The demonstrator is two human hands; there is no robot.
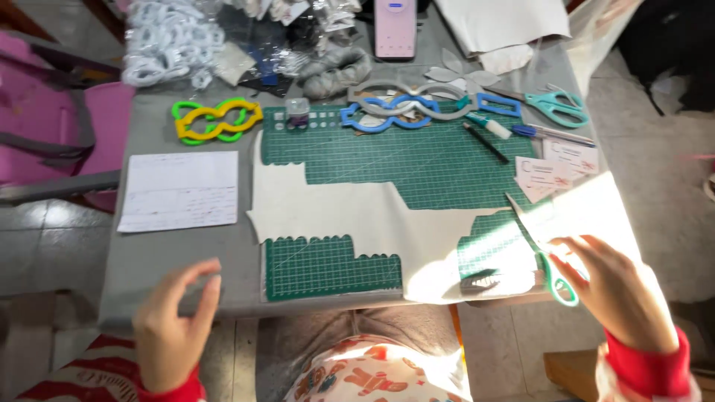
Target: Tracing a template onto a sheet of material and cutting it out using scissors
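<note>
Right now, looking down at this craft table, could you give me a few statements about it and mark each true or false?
1. The right hand is at a pair of teal-handled scissors. True.
2. The left hand grips a pen. False: it is open and holds nothing.
3. Cream fabric lies across the green cutting mat. True.
4. The yellow and green templates lie on the mat. False: they lie left of it, on the grey table.
</note>
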